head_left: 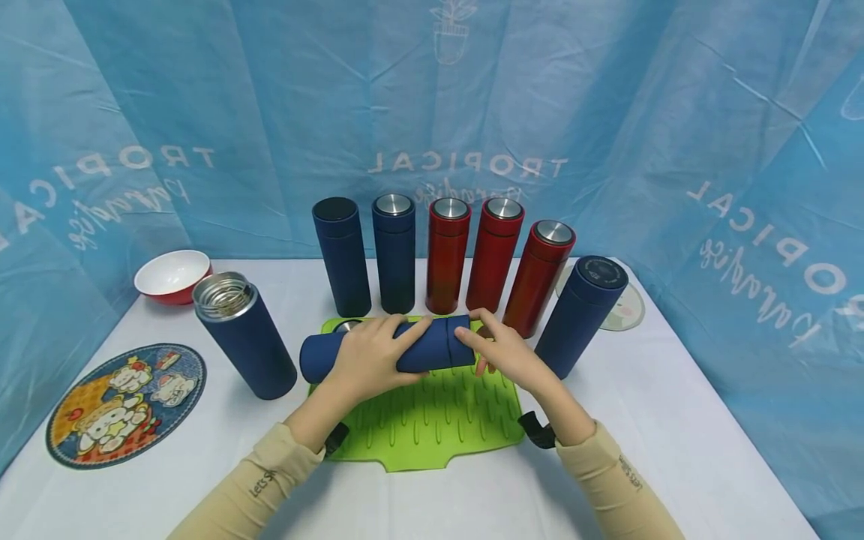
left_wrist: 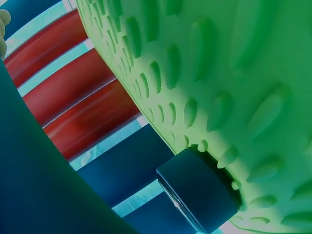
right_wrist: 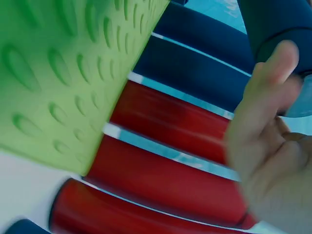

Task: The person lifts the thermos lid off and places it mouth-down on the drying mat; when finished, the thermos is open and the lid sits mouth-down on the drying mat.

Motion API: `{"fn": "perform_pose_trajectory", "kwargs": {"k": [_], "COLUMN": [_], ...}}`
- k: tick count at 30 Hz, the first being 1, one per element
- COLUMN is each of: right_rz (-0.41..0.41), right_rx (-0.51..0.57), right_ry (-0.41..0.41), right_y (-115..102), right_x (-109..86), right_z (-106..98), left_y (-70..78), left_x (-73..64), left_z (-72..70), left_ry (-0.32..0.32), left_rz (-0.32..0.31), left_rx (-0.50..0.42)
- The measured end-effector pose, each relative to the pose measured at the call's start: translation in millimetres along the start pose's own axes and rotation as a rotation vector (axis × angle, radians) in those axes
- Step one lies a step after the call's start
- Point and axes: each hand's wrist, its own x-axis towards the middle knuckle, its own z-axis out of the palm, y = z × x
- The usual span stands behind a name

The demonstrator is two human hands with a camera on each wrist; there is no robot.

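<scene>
A dark blue thermos (head_left: 432,349) lies sideways in the air over the green mat (head_left: 432,427), its lid end to the right. Wrapped over its body from above, my left hand (head_left: 374,356) grips it. My right hand (head_left: 509,356) holds the lid end, thumb on the near side and fingers around the end; the right wrist view shows this hand blurred beside the lid seam. Behind the left hand, a loose blue lid (left_wrist: 200,190) with a steel rim rests on the mat. To the left stands an uncapped blue thermos (head_left: 250,345) with a bare steel mouth.
Along the back stand two blue thermoses (head_left: 394,255) and three red ones (head_left: 448,255). Another blue thermos (head_left: 580,315) is at the right, by a pale round mat (head_left: 628,309). A red and white bowl (head_left: 172,274) and a cartoon placemat (head_left: 128,405) lie at the left.
</scene>
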Motion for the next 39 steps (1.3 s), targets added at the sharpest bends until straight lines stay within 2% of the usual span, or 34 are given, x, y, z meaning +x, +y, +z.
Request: {"fn": "perform_pose_trajectory", "kwargs": {"k": [3,5,14,18,26,31,33,35,37,39], "right_rz": [-0.061,-0.095,-0.209,-0.292,-0.549,-0.67,-0.676,-0.635,-0.525,-0.358], "right_rx": [0.171,0.226,0.224,0.138,-0.175,-0.353,-0.369,-0.318,-0.234,-0.135], "right_ry": [-0.078,-0.101,-0.104,-0.083,-0.069,0.014,0.036,0.032,0.025,0.013], "right_y": [6.5,10.3,21.5,26.3,27.6,26.2,25.6,25.0,22.7,20.2], "right_x": [2.2,3.2,3.3,2.4,1.3,0.8,0.8,1.2,1.4,2.2], "right_z": [-0.5,-0.1,4.1,3.4,-2.9,-2.2,-0.8,-0.1,0.0,-1.1], "left_y": [-0.2,-0.3,-1.2,-2.9,-6.2,-7.7,-8.2,-8.1,-7.7,-6.9], "left_x": [0.3,0.6,0.3,0.1,1.2,1.0,1.0,1.4,2.1,2.9], "left_z": [-2.1,-4.1,-6.0,-5.2,-7.7,-6.9,-6.6,-6.9,-7.7,-8.9], "left_ry": [-0.014,-0.024,-0.053,-0.066,-0.159,-0.17,-0.16,-0.151,-0.155,-0.164], "left_rz": [0.02,0.038,0.069,0.07,0.044,0.028,0.03,0.032,0.033,0.032], "left_rx": [0.024,0.044,0.051,0.019,-0.064,-0.072,-0.069,-0.072,-0.067,-0.063]}}
